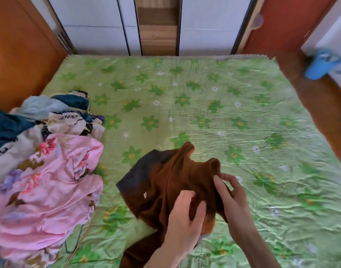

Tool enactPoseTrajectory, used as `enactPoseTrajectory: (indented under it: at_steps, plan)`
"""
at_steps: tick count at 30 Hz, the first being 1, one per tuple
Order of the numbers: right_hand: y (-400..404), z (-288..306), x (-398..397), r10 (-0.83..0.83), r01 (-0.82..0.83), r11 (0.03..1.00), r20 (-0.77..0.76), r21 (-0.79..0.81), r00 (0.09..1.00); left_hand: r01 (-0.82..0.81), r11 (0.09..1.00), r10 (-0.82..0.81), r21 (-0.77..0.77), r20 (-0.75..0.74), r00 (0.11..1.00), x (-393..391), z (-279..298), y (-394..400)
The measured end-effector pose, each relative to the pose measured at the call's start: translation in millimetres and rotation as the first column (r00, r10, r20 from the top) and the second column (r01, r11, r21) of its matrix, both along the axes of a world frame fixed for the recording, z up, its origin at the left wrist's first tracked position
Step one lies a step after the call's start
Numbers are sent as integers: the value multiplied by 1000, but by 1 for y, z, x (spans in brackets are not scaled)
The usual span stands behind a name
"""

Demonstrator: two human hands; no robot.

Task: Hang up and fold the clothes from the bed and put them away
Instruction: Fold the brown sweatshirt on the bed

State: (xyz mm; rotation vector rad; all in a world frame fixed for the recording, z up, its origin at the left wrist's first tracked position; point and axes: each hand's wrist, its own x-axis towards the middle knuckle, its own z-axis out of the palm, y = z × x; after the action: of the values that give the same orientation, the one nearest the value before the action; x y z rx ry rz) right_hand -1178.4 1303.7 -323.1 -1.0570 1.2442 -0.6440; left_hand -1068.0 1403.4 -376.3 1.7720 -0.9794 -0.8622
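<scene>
From the head camera, we judge the job barely begun. Both our hands are on one brown garment (165, 182), bunched on the green flowered bedcover (243, 105) at the near edge. Our left hand (182, 211) curls its fingers into the cloth; our right hand (230, 192) pinches a fold beside it. Nothing looks folded or hung yet.

Still waiting is the heap at the left: a pink flowered piece (50, 190) in front, with cream, teal and pale blue clothes (50, 117) behind. The white wardrobe doors (92, 22) stand past the far edge of the bed. A blue bin (322, 63) sits on the floor at right. The bedcover beyond the garment gives room for folding.
</scene>
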Motion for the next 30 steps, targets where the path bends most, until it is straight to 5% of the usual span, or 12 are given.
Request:
enactPoseTrajectory:
  at_steps: [6,13,21,25,27,30]
  plan:
    - [-11,106,-14,237,-238,931,-38,-276,971,58,986,-61,-154,-16,998,-1,101,-11]
    - [-58,212,-45,315,-364,698,-191,-617,929,49,979,-63,-200,-62,996,-26,163,2]
    - [-64,213,-61,239,-524,550,-479,-650,845,-83,977,-28,-198,-502,864,-44,219,-3]
    - [-44,192,-83,193,-577,517,-570,-632,798,-103,974,-35,-203,-582,812,-55,239,-13]
    - [-30,186,-94,71,-488,521,-534,-701,843,-172,964,6,-204,-629,777,-58,253,-19]
    - [-6,187,-111,-4,-160,640,-211,-752,977,-229,927,-34,-298,-673,739,-59,270,-29]
